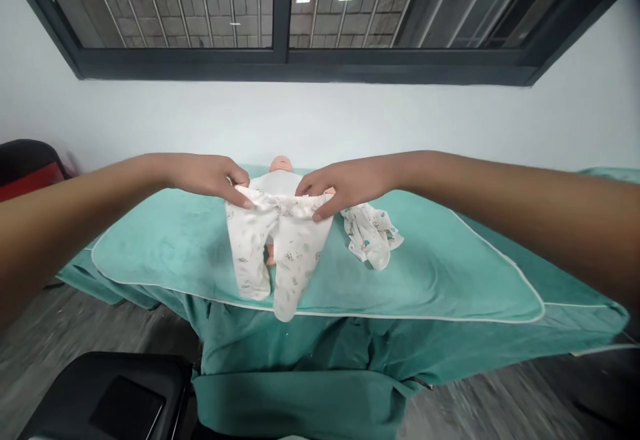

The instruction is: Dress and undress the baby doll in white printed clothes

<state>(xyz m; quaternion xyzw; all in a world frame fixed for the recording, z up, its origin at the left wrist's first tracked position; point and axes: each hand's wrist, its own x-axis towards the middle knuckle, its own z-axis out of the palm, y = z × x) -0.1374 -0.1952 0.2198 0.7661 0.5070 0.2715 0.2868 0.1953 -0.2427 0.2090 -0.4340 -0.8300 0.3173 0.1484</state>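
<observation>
A pair of white printed baby pants (300,247) hangs by its waistband between my two hands. My left hand (213,179) pinches the waistband's left end, and my right hand (345,187) grips its right end with the thumb in front. Behind the pants a baby doll (281,163) lies on the green padded mat; its head and white top show above the waistband, and a bit of leg shows between the pant legs. Most of the doll's lower body is hidden. A crumpled white printed baby garment (371,235) lies on the mat just right of the pants.
The green mat (440,273) has a pale edge and lies on a green-draped table against a white wall. Above is a dark-framed window (287,63). A black chair (75,380) with a dark flat object on it stands at front left; a red and black item (30,173) is further left.
</observation>
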